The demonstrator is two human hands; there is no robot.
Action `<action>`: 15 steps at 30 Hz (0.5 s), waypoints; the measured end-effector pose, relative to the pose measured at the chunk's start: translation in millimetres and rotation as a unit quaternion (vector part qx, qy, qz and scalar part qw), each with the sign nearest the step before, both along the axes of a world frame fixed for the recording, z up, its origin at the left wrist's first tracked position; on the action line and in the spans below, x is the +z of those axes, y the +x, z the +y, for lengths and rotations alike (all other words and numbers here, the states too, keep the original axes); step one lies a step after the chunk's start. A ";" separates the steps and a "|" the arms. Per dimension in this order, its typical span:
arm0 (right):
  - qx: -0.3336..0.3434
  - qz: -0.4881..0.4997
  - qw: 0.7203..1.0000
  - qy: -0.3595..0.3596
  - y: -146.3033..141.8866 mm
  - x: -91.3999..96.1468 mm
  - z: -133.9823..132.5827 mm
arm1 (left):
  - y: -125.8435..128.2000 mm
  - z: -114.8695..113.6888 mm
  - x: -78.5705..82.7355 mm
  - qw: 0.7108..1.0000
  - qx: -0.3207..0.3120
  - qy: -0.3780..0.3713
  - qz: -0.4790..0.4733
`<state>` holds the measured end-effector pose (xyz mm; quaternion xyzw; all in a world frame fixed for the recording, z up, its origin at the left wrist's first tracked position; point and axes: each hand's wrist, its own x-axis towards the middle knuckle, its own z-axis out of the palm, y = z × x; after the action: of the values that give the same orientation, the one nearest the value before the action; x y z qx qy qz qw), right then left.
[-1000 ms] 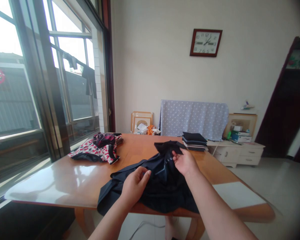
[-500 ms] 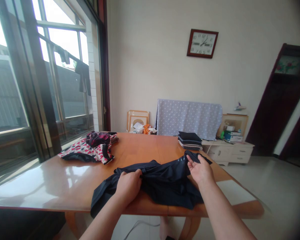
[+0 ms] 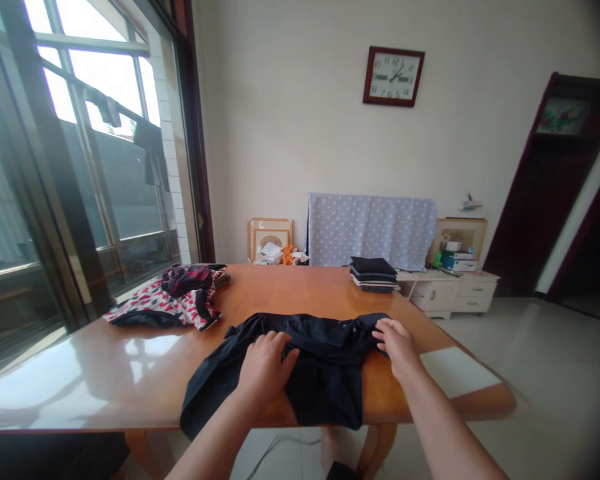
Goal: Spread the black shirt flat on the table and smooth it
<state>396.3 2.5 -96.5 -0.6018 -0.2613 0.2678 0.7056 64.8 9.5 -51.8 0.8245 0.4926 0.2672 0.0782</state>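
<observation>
A dark navy garment [image 3: 325,373] lies spread and creased across the front of the wooden table [image 3: 270,287], its lower part draping over the near edge. A few small light marks show near its right end; I cannot tell whether it is a shirt or trousers. My left hand [image 3: 267,363] rests on the left-middle of the cloth, fingers lying over it and thumb apart. At the right end, my right hand [image 3: 397,343] has its fingertips closed on the garment's edge, with the thumb side partly hidden.
A heap of red, white and black patterned clothing [image 3: 170,300] lies at the left. Folded dark clothes [image 3: 374,275] are stacked at the back right. A white sheet [image 3: 457,372] is near the right edge. Behind stand a cloth-covered object [image 3: 370,227] and a white cabinet [image 3: 460,297].
The garment's right end has come down and flatter onto the table, with my right hand slightly lower. My left hand has loosened from its closed grip, its thumb now apart. The view has shifted slightly right.
</observation>
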 end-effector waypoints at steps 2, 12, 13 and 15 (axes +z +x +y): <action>0.010 -0.063 0.998 -0.010 2.6 -4.4 -2.1 | 8.4 -8.7 -4.8 0.997 -0.050 -0.061 0.013; 0.158 -0.426 0.880 -0.140 2.2 -19.6 1.6 | 8.4 0.1 -21.8 0.996 -0.058 -0.059 0.040; 0.161 -0.440 0.870 -0.155 2.6 -21.5 1.8 | 3.9 4.7 -19.8 0.997 -0.048 -0.060 0.002; 0.160 -0.452 0.862 -0.166 3.3 -24.8 2.3 | -8.1 15.9 -13.8 0.992 -0.007 -0.065 -0.107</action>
<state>399.6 4.8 -121.4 -0.7148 -0.5960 0.1145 0.3475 56.7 25.4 -65.6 0.7878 0.4921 0.3206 0.1856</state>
